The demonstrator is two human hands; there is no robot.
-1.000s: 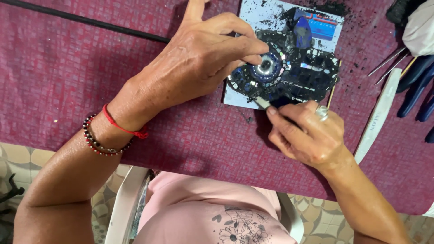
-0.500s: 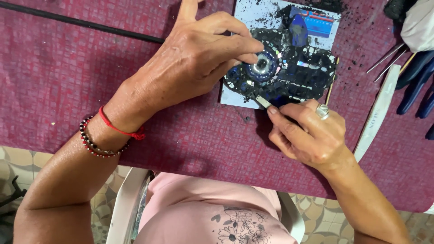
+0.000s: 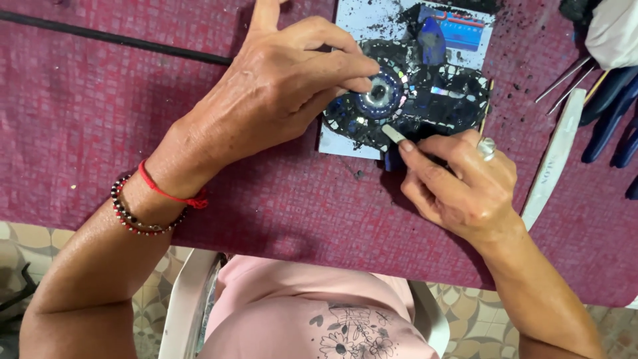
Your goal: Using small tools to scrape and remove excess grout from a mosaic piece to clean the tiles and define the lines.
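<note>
- We see our left hand [image 3: 279,93] bare, with no ring on it.
- On the left wrist we wear a thin red cord [image 3: 169,193], knotted at one side.
- Just behind the cord sits a bracelet [image 3: 133,216] of small dark red and black beads, with a few pale ones.
- Our right hand [image 3: 458,183] carries a silver ring [image 3: 487,147] with a rounded top.
- Both forearms are bare, with no sleeves showing.
- We wear a pink top [image 3: 299,306] with a grey flower print low on the front.
</note>
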